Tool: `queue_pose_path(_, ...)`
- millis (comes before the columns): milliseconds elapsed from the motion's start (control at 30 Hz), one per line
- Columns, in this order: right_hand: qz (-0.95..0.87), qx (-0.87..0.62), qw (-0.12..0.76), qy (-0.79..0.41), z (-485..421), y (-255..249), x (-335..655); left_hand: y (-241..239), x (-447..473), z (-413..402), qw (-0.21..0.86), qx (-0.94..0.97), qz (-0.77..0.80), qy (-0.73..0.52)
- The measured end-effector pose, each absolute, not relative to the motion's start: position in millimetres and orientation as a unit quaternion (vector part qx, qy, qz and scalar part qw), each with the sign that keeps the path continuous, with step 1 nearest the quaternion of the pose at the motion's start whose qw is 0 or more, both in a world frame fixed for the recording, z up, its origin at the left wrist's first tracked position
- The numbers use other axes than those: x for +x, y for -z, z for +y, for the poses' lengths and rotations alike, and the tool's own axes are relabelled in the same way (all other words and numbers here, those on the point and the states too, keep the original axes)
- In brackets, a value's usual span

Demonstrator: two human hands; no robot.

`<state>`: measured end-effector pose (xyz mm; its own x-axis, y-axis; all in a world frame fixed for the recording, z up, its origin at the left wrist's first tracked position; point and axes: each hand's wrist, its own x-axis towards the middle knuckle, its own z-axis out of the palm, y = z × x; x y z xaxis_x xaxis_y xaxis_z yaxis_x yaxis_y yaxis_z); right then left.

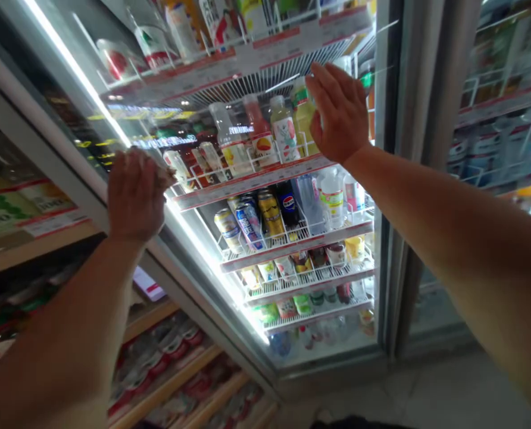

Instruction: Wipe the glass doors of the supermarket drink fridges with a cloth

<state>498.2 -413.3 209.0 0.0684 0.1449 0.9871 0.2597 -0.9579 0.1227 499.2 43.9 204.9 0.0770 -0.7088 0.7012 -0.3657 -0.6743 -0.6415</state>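
Note:
My right hand point(339, 113) is raised with fingers stretched out, palm toward the glass door of a lit drinks fridge; it looks to lie against the pane and holds nothing. Close to its fingers, behind the glass, stands a yellow-green bottle with a green cap point(305, 113). At the fridge's left door edge, my left hand point(134, 193) is closed, blurred by motion. Beside its thumb pokes out a small crumpled brownish thing point(165, 177), whose kind I cannot make out. Bottles with a red drink point(259, 128) and a pale drink point(284, 128) stand between my hands.
The fridge's lower shelves bear cans point(271, 213) and bottles point(332, 199). A metal door frame point(393, 238) runs down the right, with another fridge of bottles point(484, 149) beyond it. Wooden shelves point(153, 322) with packed drinks are at the left. Pale floor point(462, 387) shows below.

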Motion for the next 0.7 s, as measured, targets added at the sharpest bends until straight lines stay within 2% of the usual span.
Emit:
queue_pose_path(100, -0.122, -0.744, 0.043, 0.656, -412.3, -209.3, 498.5, -173.3, 498.0, 42.3, 0.137, -0.724, 0.358, 0.574)
queue_pose_path(200, -0.115, -0.739, 0.011, 0.664, -410.0, -206.8, 492.2, -149.0, 494.9, 43.5, 0.197, -0.731, 0.435, 0.487)
queue_pose_path(267, -0.109, -0.744, 0.006, 0.659, -408.7, -205.5, 487.4, -152.0, 493.5, 49.8, 0.226, -0.73, 0.465, 0.448)
queue_pose_path(400, -0.103, -0.754, -0.001, 0.649, -408.4, -205.3, 484.7, -171.8, 494.6, 56.3, 0.18, -0.732, 0.386, 0.531)
queue_pose_path(500, -0.105, -0.747, -0.006, 0.657, -408.4, -205.8, 486.5, -157.3, 496.4, 43.7, 0.131, -0.739, 0.334, 0.571)
queue_pose_path(600, -0.108, -0.745, -0.002, 0.658, -408.1, -205.6, 487.6, -133.5, 496.0, 26.3, 0.169, -0.755, 0.383, 0.505)
queue_pose_path(700, -0.122, -0.744, 0.015, 0.657, -408.5, -205.1, 488.2, -140.6, 494.0, 15.8, 0.22, -0.762, 0.448, 0.414)
